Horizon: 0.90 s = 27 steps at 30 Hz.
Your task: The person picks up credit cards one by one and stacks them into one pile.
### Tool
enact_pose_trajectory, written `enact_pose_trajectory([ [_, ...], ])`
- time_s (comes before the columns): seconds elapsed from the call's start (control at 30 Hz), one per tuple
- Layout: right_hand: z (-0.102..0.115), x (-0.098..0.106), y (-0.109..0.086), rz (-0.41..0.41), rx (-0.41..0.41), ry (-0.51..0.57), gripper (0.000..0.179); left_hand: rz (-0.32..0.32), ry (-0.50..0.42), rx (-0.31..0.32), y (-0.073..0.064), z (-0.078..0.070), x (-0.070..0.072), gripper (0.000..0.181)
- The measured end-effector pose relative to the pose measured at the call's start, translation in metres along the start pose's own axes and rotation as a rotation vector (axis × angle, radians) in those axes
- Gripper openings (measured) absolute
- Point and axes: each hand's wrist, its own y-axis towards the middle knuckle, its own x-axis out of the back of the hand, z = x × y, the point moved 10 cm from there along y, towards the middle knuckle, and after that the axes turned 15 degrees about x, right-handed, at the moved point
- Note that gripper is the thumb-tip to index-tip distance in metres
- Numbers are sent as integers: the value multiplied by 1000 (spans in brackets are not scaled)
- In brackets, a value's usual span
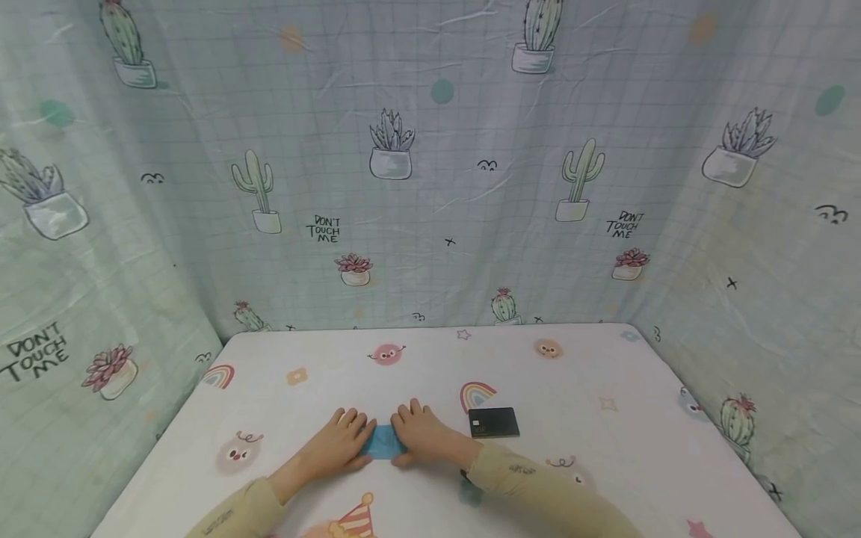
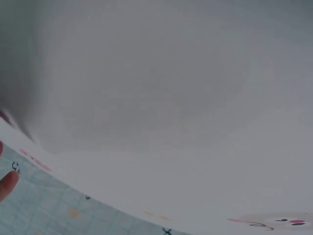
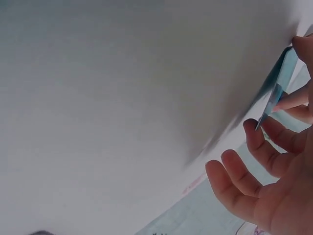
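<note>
A small, flat blue rectangle [image 1: 383, 442] lies low over the table between both hands; its exact kind is not clear. My left hand [image 1: 339, 442] holds its left edge, thumb at the near corner and forefinger at the far one. From the other side my right hand [image 1: 422, 433] grips the right edge in the same way. Seen from the right wrist, the blue piece [image 3: 278, 85] is thin and edge-on, between the thumb and fingers of the right hand [image 3: 274, 166]. Only fingertips of the left hand [image 2: 7, 183] show in the left wrist view.
A black card [image 1: 494, 423] with a chip and "VIP" lettering lies right of the right hand. Part of a dark object [image 1: 464, 474] peeks from under the right sleeve. The white patterned table [image 1: 430, 373] is enclosed by cactus-print curtains [image 1: 430, 202].
</note>
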Motion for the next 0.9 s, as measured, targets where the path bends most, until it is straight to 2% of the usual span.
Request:
enact_pose_trajectory([
  [0.13,1,3,-2,-33,16,-47,63,-25,11,-6,0,-1,3,55],
  [0.33,3,7,-2,-59,38,-143,59,-4,58,-9,1,-4,0,55],
  [0.47,3,8,-2,-59,36,-180,56,-11,74,-12,3,-5,0,57],
  [0.7,2,10,-9,-51,31,-198,54,-33,58,-19,5,-9,4,59],
  [0.9,0,14,-20,-59,36,-147,50,-48,41,-36,7,-16,11,59],
])
